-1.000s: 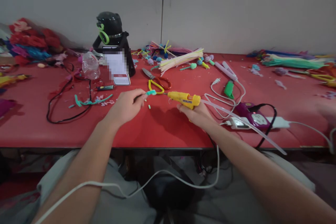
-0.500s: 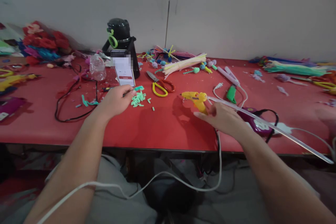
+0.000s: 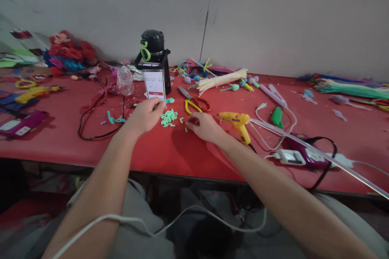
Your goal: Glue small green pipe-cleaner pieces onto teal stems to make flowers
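My left hand (image 3: 147, 115) is closed in a pinch, and a short teal piece of pipe cleaner (image 3: 169, 100) sticks out past its fingertips. A small dark thing shows between those fingers, too little of it to name. Just in front lies a heap of short mint-green cut pieces (image 3: 169, 118). My right hand (image 3: 204, 126) is over the table right of the heap, fingers curled but apart. One loose green piece (image 3: 186, 130) lies by its fingertips. A yellow glue gun (image 3: 238, 120) with a long clear glue stick (image 3: 316, 147) rests to the right of that hand.
Scissors (image 3: 194, 101) with red and yellow handles lie behind my right hand. A phone (image 3: 154, 87) leans on a black bottle (image 3: 153, 42). Pale pipe cleaners (image 3: 223, 81) lie at the back. A purple box (image 3: 313, 156) with cables sits on the right, near the edge.
My right hand has left the glue gun, which now stands on the table, and moved left to the loose green piece. My left hand keeps its pinch. The view has shifted a little.
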The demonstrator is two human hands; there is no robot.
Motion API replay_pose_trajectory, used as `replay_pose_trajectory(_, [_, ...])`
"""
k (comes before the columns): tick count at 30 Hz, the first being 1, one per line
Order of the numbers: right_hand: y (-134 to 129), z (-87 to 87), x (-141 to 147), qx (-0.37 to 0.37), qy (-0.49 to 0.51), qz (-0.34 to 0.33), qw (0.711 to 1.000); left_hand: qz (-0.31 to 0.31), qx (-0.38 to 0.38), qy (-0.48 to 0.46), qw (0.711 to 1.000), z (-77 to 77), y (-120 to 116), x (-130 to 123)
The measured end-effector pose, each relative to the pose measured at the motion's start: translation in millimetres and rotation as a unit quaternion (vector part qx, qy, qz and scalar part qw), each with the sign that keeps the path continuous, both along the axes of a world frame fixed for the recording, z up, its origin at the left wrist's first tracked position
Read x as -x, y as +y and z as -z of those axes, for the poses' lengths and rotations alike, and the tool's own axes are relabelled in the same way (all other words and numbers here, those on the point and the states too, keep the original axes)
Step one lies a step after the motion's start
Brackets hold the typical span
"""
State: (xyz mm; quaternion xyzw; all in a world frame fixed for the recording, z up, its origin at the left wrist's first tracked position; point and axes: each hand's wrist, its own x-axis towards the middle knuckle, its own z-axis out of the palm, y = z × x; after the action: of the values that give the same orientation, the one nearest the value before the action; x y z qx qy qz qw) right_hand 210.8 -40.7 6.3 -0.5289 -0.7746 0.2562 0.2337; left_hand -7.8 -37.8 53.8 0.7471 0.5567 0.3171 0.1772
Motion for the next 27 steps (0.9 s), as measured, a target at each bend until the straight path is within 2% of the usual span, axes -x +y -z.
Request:
replay_pose_trajectory(5, [18.8, 1.8, 38.6, -0.002, -0.013, -0.022, 1.0, 0.012, -0.005, 0.005, 1.0, 2.1, -0.2, -0.1])
replay_pose_trajectory(12, [22.5, 1.9, 63.2, 0.011, -0.042, -0.02, 0.999, 0.01, -0.001, 0.011, 1.0, -2.0, -3.9, -2.8])
replay_pose_trajectory(16, [24.0, 4.5, 60.0, 0.015, -0.016, -0.016, 1.0, 0.01, -0.009, 0.009, 1.0, -0.4, -3.2, -2.3])
replay_pose_trajectory(21, [25.0, 15.8, 42.9, 0.018, 0.07, -0.008, 0.997, -0.009, 0.001, 0.018, 1.0, 1.6, -2.2, -5.7])
replay_pose_trajectory(27, [28.0, 24.0, 35.0, 0.031, 0.158, -0.003, 0.987, 0.004, 0.008, -0.003, 1.0, 4.9, -1.5, -10.7])
